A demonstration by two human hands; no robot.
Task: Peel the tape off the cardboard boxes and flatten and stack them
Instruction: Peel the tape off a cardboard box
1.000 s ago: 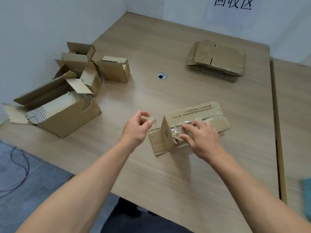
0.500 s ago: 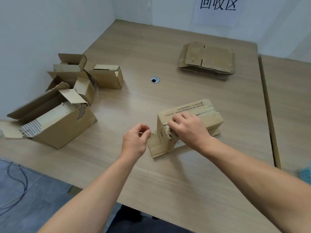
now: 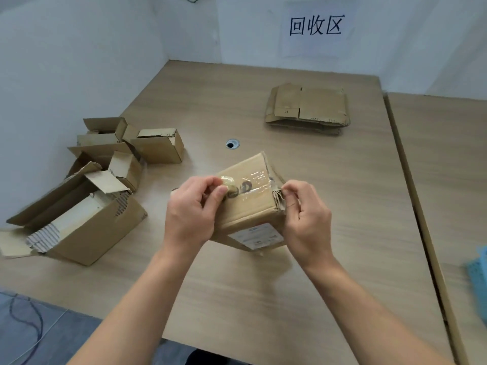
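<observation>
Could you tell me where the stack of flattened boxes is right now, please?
In the head view, the stack of flattened boxes lies at the far right of the table, below the wall sign and beyond the box being held.

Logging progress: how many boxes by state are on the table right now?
Box held in hands, taped: 1
Open boxes at left, unflattened: about 4, overlapping
Flattened stack: 1, layers unclear
Total: about 6
</observation>
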